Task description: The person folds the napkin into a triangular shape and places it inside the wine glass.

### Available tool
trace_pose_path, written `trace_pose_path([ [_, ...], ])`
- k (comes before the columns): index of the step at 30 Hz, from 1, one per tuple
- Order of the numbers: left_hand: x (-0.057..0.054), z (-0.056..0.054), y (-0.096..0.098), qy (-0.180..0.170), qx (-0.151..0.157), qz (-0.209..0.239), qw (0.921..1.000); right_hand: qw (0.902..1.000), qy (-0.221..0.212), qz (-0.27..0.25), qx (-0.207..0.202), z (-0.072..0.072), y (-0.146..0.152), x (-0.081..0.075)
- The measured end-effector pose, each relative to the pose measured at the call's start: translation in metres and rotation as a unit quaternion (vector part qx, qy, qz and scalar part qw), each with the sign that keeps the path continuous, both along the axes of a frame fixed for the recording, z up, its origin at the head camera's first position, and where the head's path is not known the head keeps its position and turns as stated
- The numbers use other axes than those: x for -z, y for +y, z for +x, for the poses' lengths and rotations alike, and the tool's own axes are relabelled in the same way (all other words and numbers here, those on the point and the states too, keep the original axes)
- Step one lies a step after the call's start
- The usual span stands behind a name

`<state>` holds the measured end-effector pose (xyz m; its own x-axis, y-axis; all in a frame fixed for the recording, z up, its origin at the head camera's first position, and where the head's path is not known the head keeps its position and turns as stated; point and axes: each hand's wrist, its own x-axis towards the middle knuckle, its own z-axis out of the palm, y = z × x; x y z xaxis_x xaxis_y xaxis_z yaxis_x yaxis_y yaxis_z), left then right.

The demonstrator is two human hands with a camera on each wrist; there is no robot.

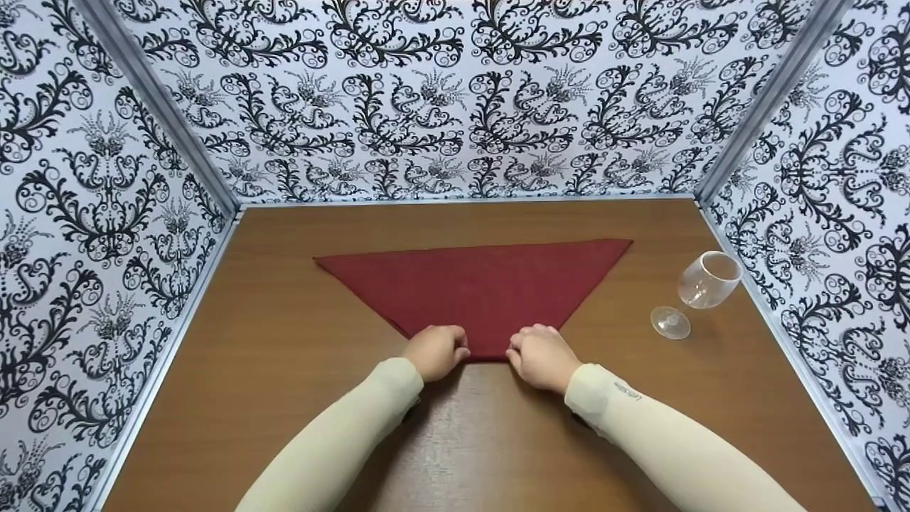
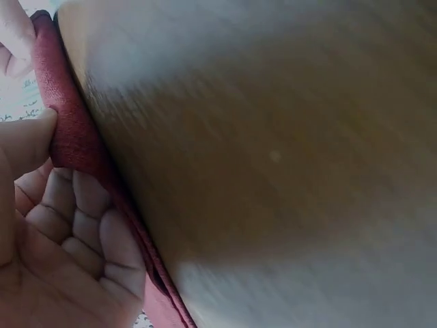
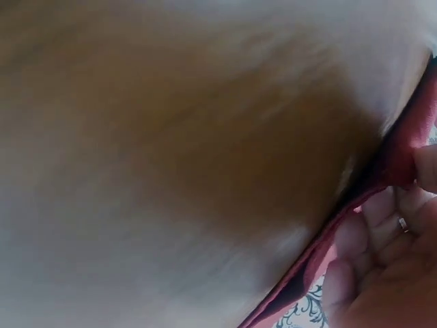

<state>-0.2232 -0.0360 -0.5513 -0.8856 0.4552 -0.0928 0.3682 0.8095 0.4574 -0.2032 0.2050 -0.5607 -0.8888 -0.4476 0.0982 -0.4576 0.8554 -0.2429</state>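
Note:
A dark red cloth napkin (image 1: pixel 469 284) lies folded on the wooden table, wide along its far edge and narrowing to a short folded edge on the near side. My left hand (image 1: pixel 436 353) pinches the left end of that near edge; in the left wrist view its thumb presses on the red fabric (image 2: pixel 72 126) with the fingers curled beneath. At the right end, my right hand (image 1: pixel 544 358) pinches the same fold. The right wrist view shows curled fingers under the cloth (image 3: pixel 403 154), with the thumb partly cut off by the frame.
A clear stemmed glass (image 1: pixel 709 279) lies tipped or stands at a slant in the view, right of the napkin on the table (image 1: pixel 284 398). Patterned black-and-white walls (image 1: pixel 462 107) enclose the table's back and both sides.

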Motion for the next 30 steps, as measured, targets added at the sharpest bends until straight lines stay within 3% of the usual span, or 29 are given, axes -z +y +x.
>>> trace_pose_path([
  [5, -0.003, 0.0, 0.002, -0.001, -0.001, -0.011, 0.9999, 0.9978, -0.031, 0.0, 0.058, -0.001, -0.006, -0.002],
  [9, -0.004, 0.0, 0.004, 0.012, 0.002, -0.008, 0.9999, 0.9962, -0.041, -0.024, 0.073, -0.002, -0.008, -0.005],
  [13, -0.003, 0.001, 0.007, 0.062, 0.043, -0.02, 0.9969, 0.9983, -0.012, -0.049, 0.031, -0.003, -0.007, -0.004],
  [17, -0.003, 0.003, 0.007, 0.143, 0.108, -0.059, 0.9819, 0.9979, 0.047, -0.024, -0.036, -0.002, -0.005, -0.001],
  [19, -0.003, 0.004, 0.007, 0.165, 0.127, -0.077, 0.9749, 0.9958, 0.07, -0.005, -0.058, 0.0, -0.003, 0.0],
  [24, -0.003, 0.005, 0.002, 0.161, 0.144, -0.103, 0.9709, 0.9904, 0.092, 0.019, -0.101, 0.001, 0.004, 0.001],
  [30, 0.001, 0.004, -0.004, 0.135, 0.133, -0.094, 0.9773, 0.9928, 0.04, 0.031, -0.108, 0.002, 0.013, 0.0],
])
